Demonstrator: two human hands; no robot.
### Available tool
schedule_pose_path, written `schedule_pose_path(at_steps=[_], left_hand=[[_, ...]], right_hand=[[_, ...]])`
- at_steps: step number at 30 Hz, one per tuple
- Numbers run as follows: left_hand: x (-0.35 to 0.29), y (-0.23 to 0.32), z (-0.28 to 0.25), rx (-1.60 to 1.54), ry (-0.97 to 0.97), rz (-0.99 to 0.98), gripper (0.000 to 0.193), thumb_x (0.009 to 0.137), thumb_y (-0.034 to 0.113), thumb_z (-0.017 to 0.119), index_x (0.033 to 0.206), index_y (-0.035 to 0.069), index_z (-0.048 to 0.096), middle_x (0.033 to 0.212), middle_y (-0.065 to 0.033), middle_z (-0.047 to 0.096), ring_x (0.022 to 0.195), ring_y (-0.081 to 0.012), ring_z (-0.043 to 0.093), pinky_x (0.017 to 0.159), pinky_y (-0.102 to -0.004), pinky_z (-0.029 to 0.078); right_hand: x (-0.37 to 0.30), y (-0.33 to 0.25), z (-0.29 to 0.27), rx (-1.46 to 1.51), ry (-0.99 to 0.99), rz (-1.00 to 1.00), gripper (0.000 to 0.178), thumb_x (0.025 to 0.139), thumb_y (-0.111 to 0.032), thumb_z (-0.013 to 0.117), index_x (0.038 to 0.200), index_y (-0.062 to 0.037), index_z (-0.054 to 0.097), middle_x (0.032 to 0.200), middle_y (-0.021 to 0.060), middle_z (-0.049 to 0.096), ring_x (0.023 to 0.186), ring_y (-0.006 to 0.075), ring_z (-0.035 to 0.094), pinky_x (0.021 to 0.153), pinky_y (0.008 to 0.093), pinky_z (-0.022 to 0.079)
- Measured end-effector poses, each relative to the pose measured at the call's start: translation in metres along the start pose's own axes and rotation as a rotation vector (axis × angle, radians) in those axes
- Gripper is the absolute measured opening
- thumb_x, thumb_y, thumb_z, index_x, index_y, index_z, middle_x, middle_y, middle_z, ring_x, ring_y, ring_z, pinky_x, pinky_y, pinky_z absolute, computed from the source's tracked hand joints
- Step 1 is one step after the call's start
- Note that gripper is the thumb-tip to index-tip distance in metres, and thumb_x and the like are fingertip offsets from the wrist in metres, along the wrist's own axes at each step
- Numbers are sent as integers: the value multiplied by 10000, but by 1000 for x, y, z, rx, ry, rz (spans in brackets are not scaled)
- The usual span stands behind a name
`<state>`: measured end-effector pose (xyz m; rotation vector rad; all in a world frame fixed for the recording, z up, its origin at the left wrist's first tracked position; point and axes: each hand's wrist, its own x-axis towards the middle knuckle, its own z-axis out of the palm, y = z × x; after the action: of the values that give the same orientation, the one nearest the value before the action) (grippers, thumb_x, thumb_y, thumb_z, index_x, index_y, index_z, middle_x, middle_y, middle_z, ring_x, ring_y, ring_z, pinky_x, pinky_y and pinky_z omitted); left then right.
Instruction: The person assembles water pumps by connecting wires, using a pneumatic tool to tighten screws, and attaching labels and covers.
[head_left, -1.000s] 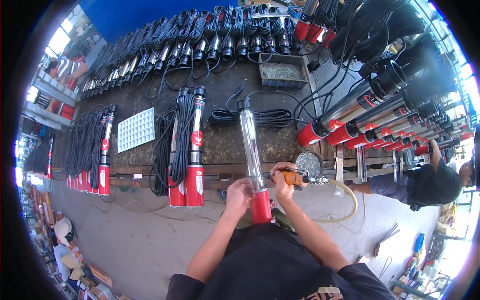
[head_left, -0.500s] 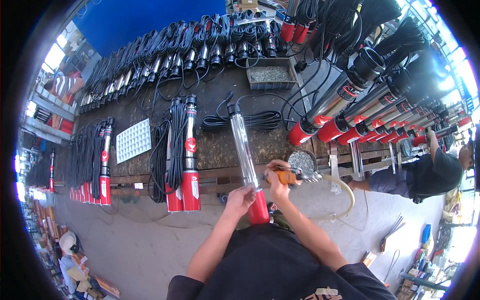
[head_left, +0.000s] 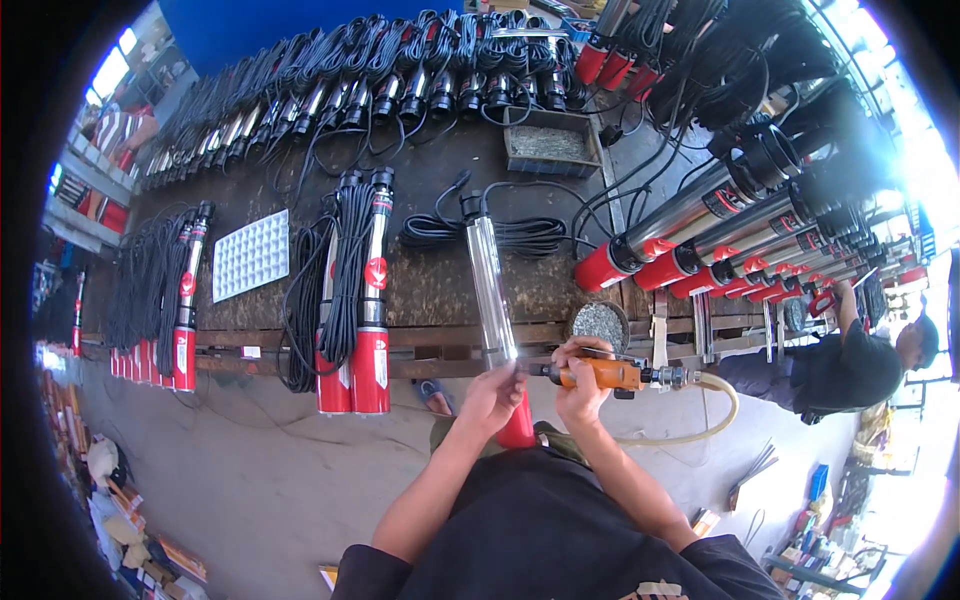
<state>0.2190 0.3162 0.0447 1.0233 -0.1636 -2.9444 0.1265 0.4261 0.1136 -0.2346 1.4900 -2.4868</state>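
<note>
A long pump [head_left: 488, 285] with a shiny steel tube and a red lower end [head_left: 517, 428] leans over the table's front edge toward my body. My left hand [head_left: 492, 400] is closed around it, just above the red end. Held in my right hand [head_left: 582, 400] is an orange air screwdriver [head_left: 612, 375], lying nearly level. Its tip points left and meets the pump's side by my left fingertips. Any screw there is hidden. A pale air hose [head_left: 728, 410] loops from the tool's back end. Behind the tube lies a coiled black cable [head_left: 530, 236].
A round tub of small metal parts [head_left: 600, 322] and a grey tray [head_left: 552, 145] sit right of the pump. Two cable-wrapped pumps [head_left: 352, 300] and a white gridded tray [head_left: 250, 258] lie left. Finished-looking pumps [head_left: 690, 230] line the right, where another person [head_left: 850, 365] stands.
My right hand has turned the air screwdriver level and brought its tip against the pump's side. My left fingers have shifted toward that tip. The whole view has moved slightly.
</note>
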Motion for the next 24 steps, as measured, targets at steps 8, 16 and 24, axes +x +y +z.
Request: schedule_pose_path(at_steps=[8,16,24], left_hand=[[47,4,-19,-152,192,-36,218,1035,171,550,965,-23,620,705,-27,565,542,-98,478,419,-200,295],[26,16,-18,893,252,229,258,916,174,690,749,-23,685,621,-54,638,460,-122,566,394,-261,384],[18,10,0,1031,365,374,367,896,239,774,674,-24,647,563,-71,627,408,-117,565,342,-277,406]], right_hand=[[13,45,1,-295,-236,-36,241,847,30,510,1081,-27,512,971,120,580,813,188,584,785,338,503],[32,61,-6,-354,-397,-48,221,878,57,491,1062,-60,456,978,120,562,803,159,564,741,298,485],[33,70,-13,-277,-389,-18,208,881,81,496,1036,-55,464,984,118,579,797,147,560,728,290,495]])
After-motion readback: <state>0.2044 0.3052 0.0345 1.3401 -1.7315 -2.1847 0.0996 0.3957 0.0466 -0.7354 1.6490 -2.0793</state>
